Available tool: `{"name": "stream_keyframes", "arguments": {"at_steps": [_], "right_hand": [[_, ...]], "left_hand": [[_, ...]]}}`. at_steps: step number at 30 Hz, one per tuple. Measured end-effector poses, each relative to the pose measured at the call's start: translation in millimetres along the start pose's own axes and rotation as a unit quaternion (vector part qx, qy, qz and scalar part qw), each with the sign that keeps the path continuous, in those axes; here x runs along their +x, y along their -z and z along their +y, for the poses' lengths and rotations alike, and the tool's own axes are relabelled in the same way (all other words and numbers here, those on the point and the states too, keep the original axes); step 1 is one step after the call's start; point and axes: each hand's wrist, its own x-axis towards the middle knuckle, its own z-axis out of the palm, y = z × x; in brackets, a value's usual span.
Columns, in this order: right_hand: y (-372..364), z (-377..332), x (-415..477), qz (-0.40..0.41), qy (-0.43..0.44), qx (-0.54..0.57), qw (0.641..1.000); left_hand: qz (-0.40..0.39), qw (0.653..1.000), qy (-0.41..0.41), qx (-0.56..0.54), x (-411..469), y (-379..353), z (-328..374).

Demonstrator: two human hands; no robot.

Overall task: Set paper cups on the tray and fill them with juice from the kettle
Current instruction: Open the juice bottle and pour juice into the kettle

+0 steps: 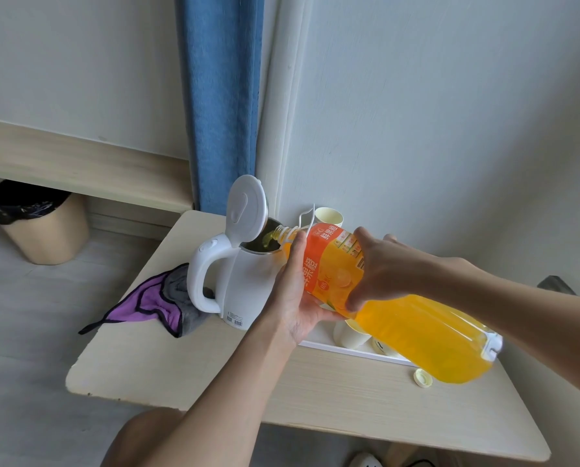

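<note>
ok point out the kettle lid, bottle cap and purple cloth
kettle lid (246, 210), head view, middle of its white face
bottle cap (422, 378), head view, its centre
purple cloth (145, 299), head view, purple fold

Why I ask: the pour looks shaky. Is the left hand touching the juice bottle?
Touching. The head view shows the left hand cupping the juice bottle from beneath, with its thumb laid up along the orange label.

Bare left hand (295, 298) and bare right hand (383, 271) join bare forearms (504, 298); a bare knee (130, 439) shows at the lower edge.
</note>
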Motion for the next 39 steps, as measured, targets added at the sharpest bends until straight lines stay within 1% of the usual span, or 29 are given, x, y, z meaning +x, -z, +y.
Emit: {"name": "stream_keyframes", "arguments": {"at_steps": [10,25,39], "right_hand": [[-0.5,0.4,0.2,0.005,0.002,0.001,1.0],[1.7,-1.0,-1.8,0.003,0.0,-0.003,1.0],[1.7,0.3,-1.9,0.003,-0.001,-0.011,1.0]], "left_hand": [[0.015,1.0,0.001,0.0,0.3,-0.3,0.6],[0.009,1.0,-0.002,0.009,-2.1,-2.4,2.1],[-0.004,1.0,0.0,-0.009,-6.9,-7.7,2.9]]}}
